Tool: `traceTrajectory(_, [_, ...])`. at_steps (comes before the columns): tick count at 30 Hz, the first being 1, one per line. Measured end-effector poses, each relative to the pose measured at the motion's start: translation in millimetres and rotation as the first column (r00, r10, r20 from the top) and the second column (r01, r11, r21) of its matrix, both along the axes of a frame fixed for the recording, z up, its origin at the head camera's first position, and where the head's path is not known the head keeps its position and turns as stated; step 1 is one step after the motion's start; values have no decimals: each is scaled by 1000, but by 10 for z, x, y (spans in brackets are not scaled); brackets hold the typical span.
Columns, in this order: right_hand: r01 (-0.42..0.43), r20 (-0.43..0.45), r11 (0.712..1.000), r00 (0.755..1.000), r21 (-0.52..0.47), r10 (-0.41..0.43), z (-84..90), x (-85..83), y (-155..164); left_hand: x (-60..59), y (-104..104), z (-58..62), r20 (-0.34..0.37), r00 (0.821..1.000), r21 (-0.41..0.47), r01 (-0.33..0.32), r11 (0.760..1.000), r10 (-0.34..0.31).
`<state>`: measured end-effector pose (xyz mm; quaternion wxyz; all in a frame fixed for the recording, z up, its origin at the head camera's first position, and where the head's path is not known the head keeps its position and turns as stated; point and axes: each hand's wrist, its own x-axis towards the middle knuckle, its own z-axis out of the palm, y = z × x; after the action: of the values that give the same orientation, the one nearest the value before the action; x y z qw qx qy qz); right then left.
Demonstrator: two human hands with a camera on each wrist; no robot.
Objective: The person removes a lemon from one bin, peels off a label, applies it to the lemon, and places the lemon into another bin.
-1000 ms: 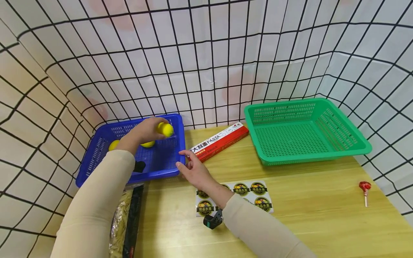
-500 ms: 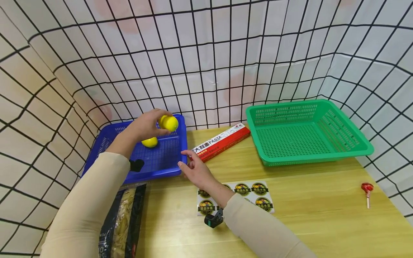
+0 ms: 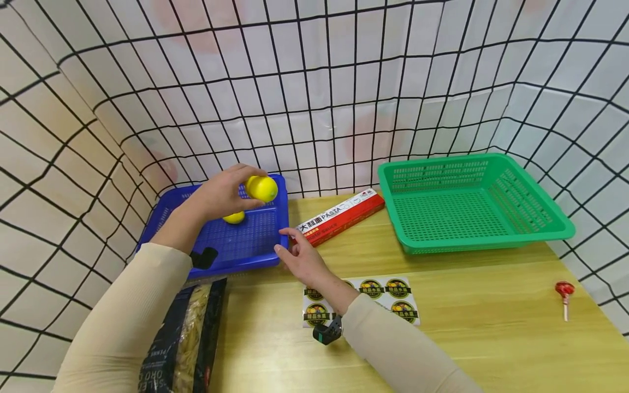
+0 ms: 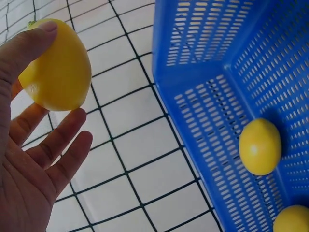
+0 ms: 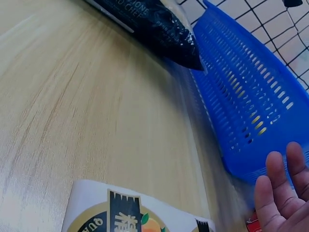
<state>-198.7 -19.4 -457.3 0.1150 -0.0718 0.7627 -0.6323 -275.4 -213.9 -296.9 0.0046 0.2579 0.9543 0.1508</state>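
The left hand point(image 3: 216, 194) is pinching a yellow lemon point(image 3: 262, 188) between thumb and fingers, lifting it above the blue basket point(image 3: 236, 245), where another lemon point(image 3: 234, 218) is lying; the right hand point(image 3: 304, 262), fingers relaxed, is steadying the basket's corner.

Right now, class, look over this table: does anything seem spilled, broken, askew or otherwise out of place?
Nothing looks spilled or damaged. The pasta box lies at a slant between the blue basket and the green basket, and a lone lollipop lies near the table's right edge. The left hand holds a lemon above the blue basket.
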Motion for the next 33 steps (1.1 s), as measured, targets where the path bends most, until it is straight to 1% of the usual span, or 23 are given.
traceTrajectory(2, [-1, -3, 1000, 1000, 15, 1, 23, 11, 6, 55, 8, 15, -12, 1000, 11, 8, 1000, -8])
traceTrajectory(7, [-16, -20, 996, 1000, 90, 18, 120, 48, 58, 176, 42, 34, -23, 999, 31, 32, 999, -31])
traceTrajectory(11, [-42, -30, 994, 999, 105, 45, 215, 87, 127, 246, 58, 38, -31, 999, 38, 44, 998, -43])
traceTrajectory(15, [-45, -29, 986, 998, 158, 50, 280, 141, 189, 304, 57, 33, -52, 997, 52, 51, 997, -48])
traceTrajectory(18, [-34, -14, 980, 999, 197, 37, 282, 185, 247, 350, 49, 20, -73, 996, 69, 58, 996, -53])
traceTrajectory(22, [-26, -1, 982, 1000, 188, 27, 255, 250, 353, 437, 55, -8, -83, 996, 89, 48, 995, -41])
traceTrajectory(24, [-23, -4, 984, 1000, 179, 24, 255, 281, 415, 478, 63, -30, -68, 997, 98, 42, 994, -36])
traceTrajectory(29, [-10, -18, 985, 1000, 174, 13, 255, 371, 581, 579, 112, -100, -6, 999, 135, 32, 990, -32])
traceTrajectory(33, [3, -24, 984, 1000, 177, 2, 213, 446, 717, 643, 174, -179, 32, 999, 170, 25, 985, -31])
